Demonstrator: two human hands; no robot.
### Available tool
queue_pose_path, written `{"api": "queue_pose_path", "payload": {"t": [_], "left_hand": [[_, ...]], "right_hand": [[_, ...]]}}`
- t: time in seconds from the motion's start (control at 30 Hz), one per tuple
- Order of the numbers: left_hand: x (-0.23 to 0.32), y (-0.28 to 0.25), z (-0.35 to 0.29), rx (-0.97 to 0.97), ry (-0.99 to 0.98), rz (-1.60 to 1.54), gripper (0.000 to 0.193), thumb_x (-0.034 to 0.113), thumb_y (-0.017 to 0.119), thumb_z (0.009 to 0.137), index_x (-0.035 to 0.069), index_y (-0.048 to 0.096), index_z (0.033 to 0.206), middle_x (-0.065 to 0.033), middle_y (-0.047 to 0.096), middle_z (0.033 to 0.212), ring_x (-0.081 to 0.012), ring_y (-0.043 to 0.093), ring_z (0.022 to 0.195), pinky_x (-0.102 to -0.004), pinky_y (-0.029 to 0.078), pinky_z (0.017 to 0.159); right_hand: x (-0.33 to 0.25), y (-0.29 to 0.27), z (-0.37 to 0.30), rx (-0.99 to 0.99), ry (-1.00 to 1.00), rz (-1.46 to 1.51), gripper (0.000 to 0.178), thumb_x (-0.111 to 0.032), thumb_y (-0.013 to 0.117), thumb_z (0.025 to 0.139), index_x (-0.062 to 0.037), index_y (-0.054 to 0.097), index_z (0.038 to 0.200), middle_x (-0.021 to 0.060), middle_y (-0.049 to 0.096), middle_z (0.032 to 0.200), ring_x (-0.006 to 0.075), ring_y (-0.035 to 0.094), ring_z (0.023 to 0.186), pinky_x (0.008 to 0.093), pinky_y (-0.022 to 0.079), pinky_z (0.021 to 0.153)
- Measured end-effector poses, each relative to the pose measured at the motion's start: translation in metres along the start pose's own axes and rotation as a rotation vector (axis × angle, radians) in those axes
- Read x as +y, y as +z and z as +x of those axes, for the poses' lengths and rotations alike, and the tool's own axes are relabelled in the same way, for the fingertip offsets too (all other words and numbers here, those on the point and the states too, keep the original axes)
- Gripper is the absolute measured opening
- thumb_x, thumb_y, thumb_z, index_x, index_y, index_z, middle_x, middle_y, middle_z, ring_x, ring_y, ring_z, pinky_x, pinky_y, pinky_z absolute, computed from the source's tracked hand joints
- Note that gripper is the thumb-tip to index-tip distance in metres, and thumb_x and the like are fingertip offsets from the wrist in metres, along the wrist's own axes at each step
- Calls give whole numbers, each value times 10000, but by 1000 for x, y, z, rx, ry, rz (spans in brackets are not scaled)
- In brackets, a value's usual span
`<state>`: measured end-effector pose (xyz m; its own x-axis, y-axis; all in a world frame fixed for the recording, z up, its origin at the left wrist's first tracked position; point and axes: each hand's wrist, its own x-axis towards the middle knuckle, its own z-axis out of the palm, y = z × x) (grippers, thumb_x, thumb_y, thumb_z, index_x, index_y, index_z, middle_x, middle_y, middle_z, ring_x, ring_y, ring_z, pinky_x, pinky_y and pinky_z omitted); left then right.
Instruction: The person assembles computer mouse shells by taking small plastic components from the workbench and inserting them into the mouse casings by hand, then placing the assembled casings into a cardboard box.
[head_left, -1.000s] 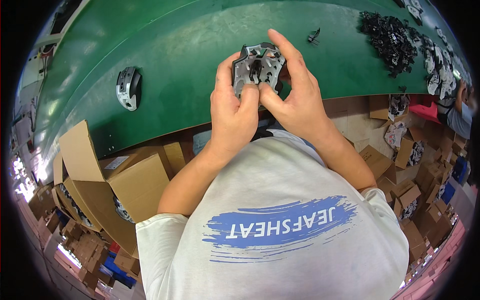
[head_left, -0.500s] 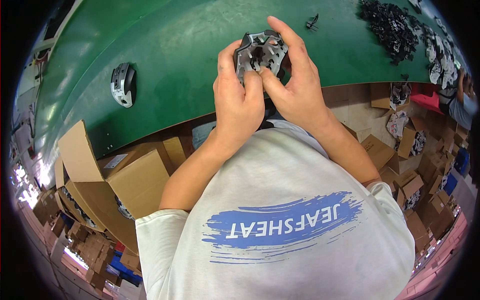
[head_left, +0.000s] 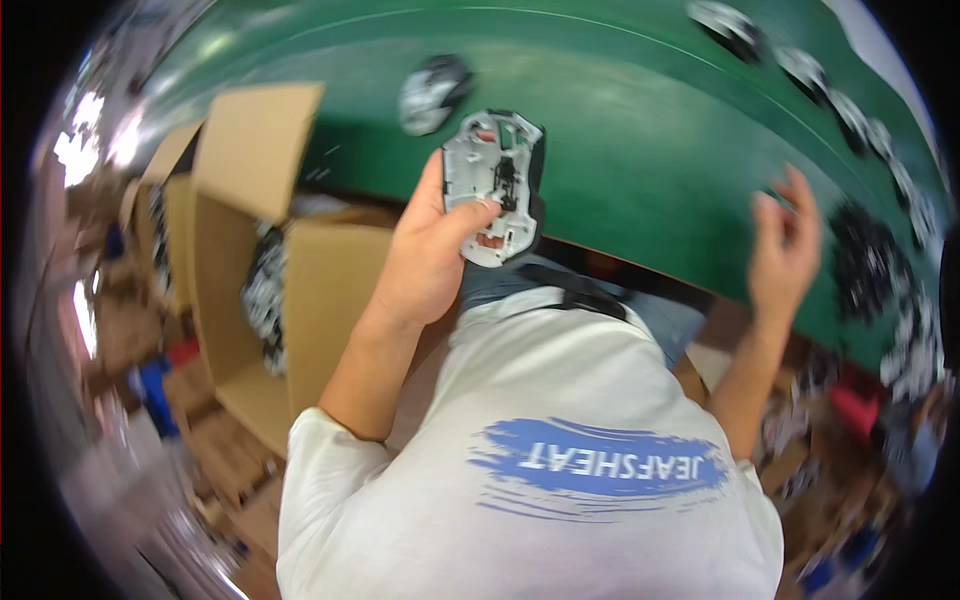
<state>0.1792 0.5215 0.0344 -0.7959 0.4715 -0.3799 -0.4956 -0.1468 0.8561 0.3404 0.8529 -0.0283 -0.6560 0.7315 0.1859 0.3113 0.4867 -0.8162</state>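
My left hand [head_left: 425, 255] grips a grey-and-black mouse shell [head_left: 475, 175] with its hollow inside turned up. The thumb presses on the inner face, beside a black part [head_left: 508, 185] seated in the shell. Over the green table [head_left: 640, 150], my right hand [head_left: 785, 255] reaches out to the right, its thumb and fingers apart. Whether a small part lies beneath those fingertips I cannot make out. Another silver-and-black mouse shell [head_left: 435, 95], smeared by motion, rests on the table just beyond my left hand.
Heaped black parts [head_left: 865, 250] lie at the table's right, beside piled white-and-black shells [head_left: 912, 355]. More shells [head_left: 850, 120] line the far right edge. An open cardboard box [head_left: 330, 300] holding shells stands by my left arm. Another person [head_left: 905, 450] is at the right rim.
My right hand has left the mouse shell and stretched out to the right. My left hand keeps the shell, now tilted to show more of its inside. The whole view has turned.
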Motion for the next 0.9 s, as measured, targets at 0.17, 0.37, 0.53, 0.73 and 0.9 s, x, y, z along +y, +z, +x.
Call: {"api": "queue_pose_path", "payload": {"t": [0.17,0.37,0.53,0.73,0.9], "left_hand": [[84,-130,-92,407,325,98,473,58,602,1011,61,522,1477,-100,713,1258,-262,742,1068,-383,620,786],[93,-324,-182,1058,170,383,524,53,534,1002,140,494,1518,-112,698,1285,-227,716,1096,-366,595,812],[37,-433,-227,1420,-400,1215,703,241,656,934,124,432,1590,-239,531,1542,-418,595,1331,-510,518,1067],[52,-385,-181,1060,-296,1606,870,202,752,907,88,355,1673,-286,437,1626,-434,406,1525,-510,331,1266],[106,-168,-17,729,832,1111,537,83,645,1019,11,527,1538,-186,555,1545,-311,543,1413,-426,398,1199]], "right_hand": [[86,-20,13,56,-324,-489,430,-280,753,1030,-158,706,1439,114,664,1281,245,644,1118,382,511,991],[73,-12,30,-76,-156,-407,337,-302,732,1051,-97,776,1315,99,711,1240,218,684,1057,355,535,935],[68,-20,32,-73,-89,-291,314,-285,731,1059,-19,786,1217,85,783,1050,171,695,863,315,555,801],[65,-18,6,-15,-107,-355,249,-257,702,1067,-38,803,1129,112,740,965,215,692,830,351,545,768],[62,-11,12,49,-180,-322,181,-186,720,1034,-50,794,1128,119,703,941,280,690,822,384,550,758]]}}
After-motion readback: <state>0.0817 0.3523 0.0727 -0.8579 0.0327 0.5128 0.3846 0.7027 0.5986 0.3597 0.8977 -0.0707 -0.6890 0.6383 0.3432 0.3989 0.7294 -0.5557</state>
